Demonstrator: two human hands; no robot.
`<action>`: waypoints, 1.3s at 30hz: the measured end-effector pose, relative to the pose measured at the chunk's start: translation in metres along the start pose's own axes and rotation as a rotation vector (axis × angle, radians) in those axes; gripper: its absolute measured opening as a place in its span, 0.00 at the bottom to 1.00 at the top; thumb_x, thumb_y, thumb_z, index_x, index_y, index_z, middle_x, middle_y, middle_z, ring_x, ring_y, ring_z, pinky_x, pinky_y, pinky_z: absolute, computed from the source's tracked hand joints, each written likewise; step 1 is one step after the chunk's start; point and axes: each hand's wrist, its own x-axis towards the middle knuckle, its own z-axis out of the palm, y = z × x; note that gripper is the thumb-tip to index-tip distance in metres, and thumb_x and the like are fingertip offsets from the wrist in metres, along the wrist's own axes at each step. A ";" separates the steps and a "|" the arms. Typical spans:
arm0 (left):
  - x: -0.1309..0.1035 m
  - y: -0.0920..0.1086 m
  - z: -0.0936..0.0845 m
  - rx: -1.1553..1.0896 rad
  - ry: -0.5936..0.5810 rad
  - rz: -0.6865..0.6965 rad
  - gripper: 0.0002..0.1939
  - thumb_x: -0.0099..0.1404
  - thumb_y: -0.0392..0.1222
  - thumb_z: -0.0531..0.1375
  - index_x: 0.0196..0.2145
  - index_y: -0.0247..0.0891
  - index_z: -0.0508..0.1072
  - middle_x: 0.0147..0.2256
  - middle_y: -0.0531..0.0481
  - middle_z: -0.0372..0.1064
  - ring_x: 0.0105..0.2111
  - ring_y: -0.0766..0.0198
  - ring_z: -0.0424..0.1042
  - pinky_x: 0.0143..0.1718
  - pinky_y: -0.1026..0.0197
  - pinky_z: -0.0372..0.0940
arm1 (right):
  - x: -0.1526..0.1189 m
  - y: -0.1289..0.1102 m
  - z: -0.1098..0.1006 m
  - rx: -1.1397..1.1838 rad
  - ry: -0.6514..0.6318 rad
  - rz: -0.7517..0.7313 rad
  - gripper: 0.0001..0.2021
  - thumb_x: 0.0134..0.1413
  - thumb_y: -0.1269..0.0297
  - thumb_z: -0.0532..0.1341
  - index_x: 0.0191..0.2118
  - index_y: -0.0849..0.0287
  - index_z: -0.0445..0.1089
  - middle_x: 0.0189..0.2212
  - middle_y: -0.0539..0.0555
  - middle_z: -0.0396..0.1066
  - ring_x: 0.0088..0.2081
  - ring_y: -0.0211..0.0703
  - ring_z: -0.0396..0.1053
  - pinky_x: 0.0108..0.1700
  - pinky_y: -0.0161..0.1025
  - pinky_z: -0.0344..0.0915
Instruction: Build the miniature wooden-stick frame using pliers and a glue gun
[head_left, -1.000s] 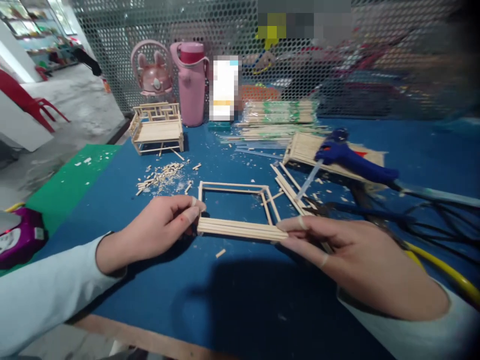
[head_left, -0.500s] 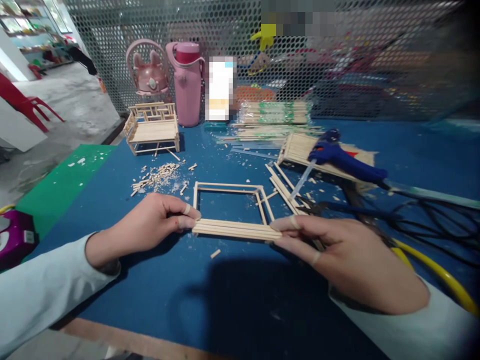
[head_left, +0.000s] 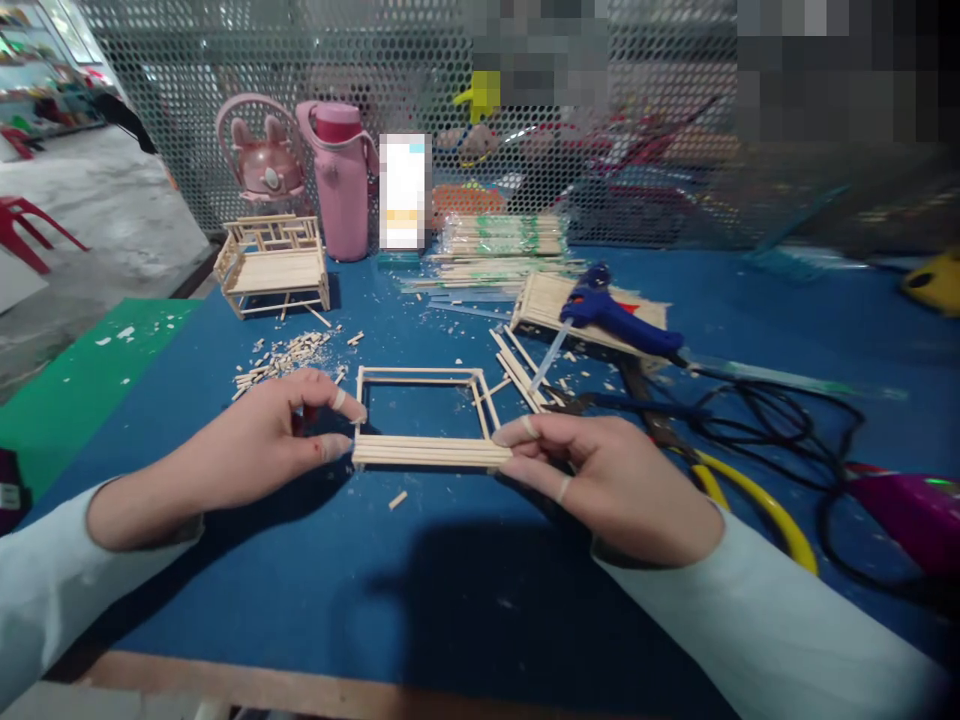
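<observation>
A small rectangular frame of thin wooden sticks (head_left: 431, 452) lies on the blue tabletop in front of me, several sticks laid side by side along its near edge. My right hand (head_left: 611, 480) pinches the right end of these sticks between thumb and forefinger. At the left end, my left hand (head_left: 255, 440) has thumb and forefinger apart, their tips at the frame's near left corner; whether both touch it I cannot tell. Pale bands wrap fingers of both hands. A short stick offcut (head_left: 398, 500) lies just nearer to me than the frame.
A blue glue gun (head_left: 622, 320) rests on a stick panel (head_left: 536, 295) at right, near yellow-handled pliers (head_left: 772, 510) and black cable (head_left: 802, 400). Behind stand a miniature stick bench (head_left: 274, 270), pink bottle (head_left: 343, 190) and bagged sticks (head_left: 502, 235). Offcuts (head_left: 289, 358) are heaped at left.
My left thumb and forefinger have spread apart from their pinch on the frame's left end. My right hand keeps its pinch. The whole view has shifted, with things appearing further left.
</observation>
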 end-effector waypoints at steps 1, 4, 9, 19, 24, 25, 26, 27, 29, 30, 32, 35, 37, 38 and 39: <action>0.000 0.006 -0.001 0.038 0.040 0.025 0.09 0.60 0.40 0.58 0.36 0.39 0.75 0.36 0.48 0.72 0.36 0.60 0.70 0.39 0.58 0.66 | 0.000 0.000 0.000 0.001 -0.003 -0.001 0.08 0.50 0.60 0.59 0.31 0.58 0.73 0.23 0.52 0.73 0.25 0.40 0.68 0.28 0.36 0.64; 0.004 0.027 0.011 0.174 0.124 0.248 0.10 0.63 0.38 0.55 0.40 0.38 0.75 0.44 0.45 0.72 0.44 0.59 0.71 0.46 0.57 0.66 | 0.000 -0.002 0.000 0.002 -0.011 -0.008 0.09 0.51 0.60 0.59 0.32 0.58 0.73 0.23 0.51 0.73 0.26 0.39 0.68 0.28 0.35 0.65; 0.012 0.039 0.052 0.388 0.075 0.539 0.10 0.65 0.35 0.54 0.41 0.33 0.74 0.44 0.40 0.74 0.43 0.57 0.74 0.45 0.56 0.70 | -0.002 -0.005 0.000 -0.007 -0.008 -0.015 0.08 0.51 0.62 0.59 0.33 0.59 0.73 0.26 0.51 0.75 0.28 0.38 0.71 0.32 0.34 0.65; 0.010 0.037 0.060 0.459 0.117 0.578 0.13 0.65 0.29 0.49 0.38 0.32 0.74 0.38 0.42 0.76 0.34 0.62 0.77 0.36 0.60 0.73 | -0.007 0.004 -0.017 -0.032 0.127 -0.066 0.09 0.48 0.64 0.58 0.34 0.60 0.73 0.20 0.49 0.71 0.20 0.35 0.64 0.24 0.32 0.62; 0.010 0.036 0.063 0.472 0.151 0.615 0.16 0.67 0.29 0.46 0.38 0.31 0.74 0.38 0.41 0.76 0.36 0.62 0.76 0.39 0.60 0.73 | -0.009 0.002 -0.013 -0.166 0.022 -0.231 0.10 0.50 0.66 0.56 0.31 0.56 0.76 0.18 0.48 0.71 0.18 0.33 0.61 0.22 0.32 0.58; 0.011 0.036 0.063 0.476 0.153 0.617 0.17 0.67 0.29 0.46 0.38 0.32 0.74 0.38 0.42 0.76 0.36 0.62 0.76 0.39 0.61 0.73 | -0.009 0.002 -0.014 -0.172 0.033 -0.228 0.10 0.50 0.66 0.56 0.31 0.56 0.76 0.18 0.48 0.71 0.18 0.34 0.62 0.23 0.32 0.59; 0.011 0.036 0.063 0.474 0.157 0.622 0.17 0.67 0.29 0.45 0.38 0.32 0.74 0.38 0.42 0.76 0.35 0.62 0.76 0.39 0.61 0.73 | -0.009 0.004 -0.017 -0.179 0.081 -0.220 0.10 0.50 0.65 0.56 0.33 0.56 0.76 0.20 0.48 0.72 0.20 0.35 0.64 0.25 0.33 0.62; 0.011 0.037 0.063 0.467 0.160 0.626 0.17 0.67 0.29 0.45 0.37 0.32 0.74 0.37 0.42 0.76 0.35 0.62 0.76 0.38 0.61 0.73 | -0.008 0.006 -0.022 -0.208 0.169 -0.201 0.10 0.51 0.64 0.56 0.34 0.56 0.75 0.22 0.49 0.73 0.22 0.37 0.67 0.27 0.34 0.64; 0.012 0.037 0.063 0.446 0.171 0.636 0.18 0.68 0.30 0.45 0.36 0.31 0.74 0.36 0.41 0.76 0.34 0.62 0.76 0.38 0.61 0.73 | -0.001 0.014 -0.038 -0.324 0.395 -0.131 0.12 0.52 0.63 0.55 0.37 0.57 0.74 0.30 0.54 0.75 0.29 0.43 0.71 0.35 0.39 0.67; 0.012 0.037 0.063 0.433 0.177 0.643 0.18 0.68 0.30 0.45 0.36 0.31 0.74 0.36 0.41 0.76 0.34 0.61 0.76 0.38 0.61 0.73 | 0.004 0.020 -0.048 -0.414 0.502 -0.085 0.13 0.51 0.63 0.54 0.39 0.59 0.73 0.34 0.57 0.75 0.32 0.47 0.72 0.38 0.43 0.68; 0.013 0.036 0.062 0.408 0.172 0.639 0.18 0.68 0.30 0.45 0.35 0.31 0.74 0.36 0.40 0.76 0.35 0.60 0.76 0.38 0.60 0.73 | 0.018 0.034 -0.066 -0.524 0.569 -0.034 0.17 0.48 0.66 0.55 0.43 0.65 0.72 0.43 0.66 0.72 0.44 0.58 0.69 0.47 0.52 0.64; 0.013 0.036 0.061 0.359 0.083 0.571 0.18 0.68 0.31 0.44 0.35 0.34 0.74 0.35 0.42 0.75 0.33 0.61 0.75 0.36 0.60 0.72 | 0.041 0.060 -0.085 -0.648 0.402 0.096 0.23 0.48 0.62 0.57 0.49 0.70 0.68 0.48 0.71 0.68 0.51 0.66 0.63 0.51 0.57 0.59; 0.015 0.035 0.058 0.317 0.010 0.515 0.18 0.68 0.32 0.44 0.34 0.36 0.73 0.34 0.45 0.74 0.32 0.63 0.74 0.36 0.61 0.71 | 0.051 0.074 -0.091 -0.662 0.354 0.142 0.24 0.50 0.59 0.56 0.50 0.70 0.67 0.47 0.71 0.68 0.50 0.66 0.63 0.51 0.57 0.59; 0.015 0.035 0.057 0.288 -0.022 0.492 0.18 0.68 0.32 0.44 0.34 0.37 0.73 0.33 0.46 0.74 0.32 0.64 0.74 0.36 0.62 0.71 | 0.054 0.080 -0.093 -0.655 0.360 0.153 0.24 0.50 0.58 0.56 0.50 0.70 0.67 0.46 0.71 0.68 0.50 0.65 0.63 0.50 0.57 0.59; 0.016 0.034 0.055 0.251 -0.052 0.472 0.18 0.68 0.32 0.44 0.34 0.37 0.73 0.33 0.47 0.74 0.32 0.64 0.73 0.37 0.63 0.70 | 0.055 0.085 -0.094 -0.646 0.376 0.161 0.24 0.50 0.58 0.57 0.50 0.68 0.67 0.46 0.70 0.68 0.49 0.65 0.63 0.50 0.57 0.59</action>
